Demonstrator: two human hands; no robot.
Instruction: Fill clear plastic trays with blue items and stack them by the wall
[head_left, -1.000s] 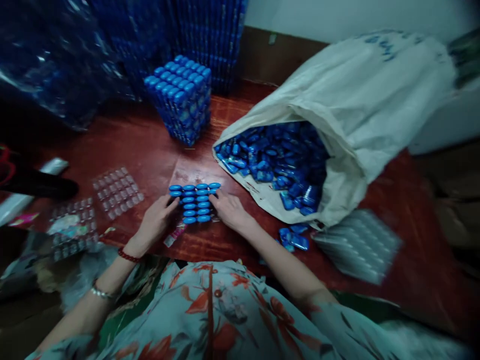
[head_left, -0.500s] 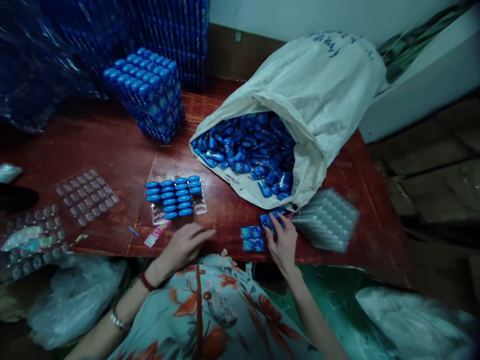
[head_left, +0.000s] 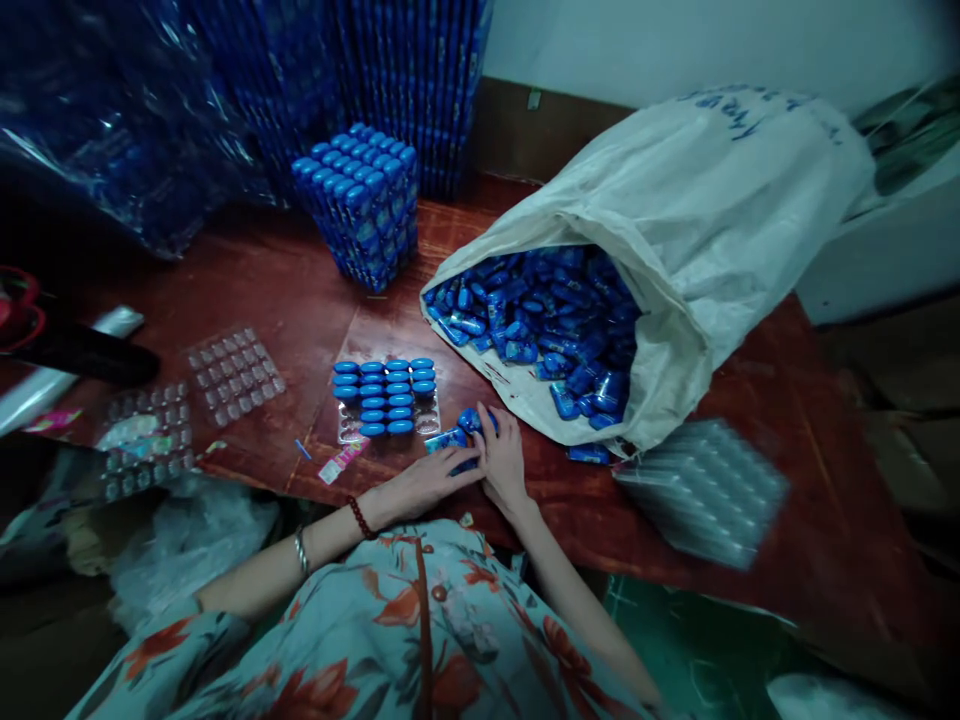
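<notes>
My right hand point(head_left: 504, 462) has its fingers bent round small blue wrapped packets point(head_left: 470, 420) at the table's near side. Beside it, my left hand point(head_left: 427, 482) lays its fingers over packets of the same group, and the two hands touch. Just to the left lies a clear plastic blister tray point(head_left: 351, 424) with rows of blue capsule-shaped pieces point(head_left: 386, 388); several cells at its near corners hold none. A white woven sack point(head_left: 675, 300) lies on its side, its mouth full of blue packets point(head_left: 540, 310). Fingers hide part of the held packets.
A stack of filled blue trays point(head_left: 367, 210) stands behind, before taller blue stacks point(head_left: 409, 90). Clear blister trays point(head_left: 236, 375) lie to the left, near red-handled scissors point(head_left: 22, 310). More nested clear trays point(head_left: 712, 490) sit at right. A pink label strip point(head_left: 343, 460) lies near the edge.
My right hand has moved left from beside the sack's mouth, and the packets have shifted left with it. My left hand has reached right to meet them. The view has also shifted.
</notes>
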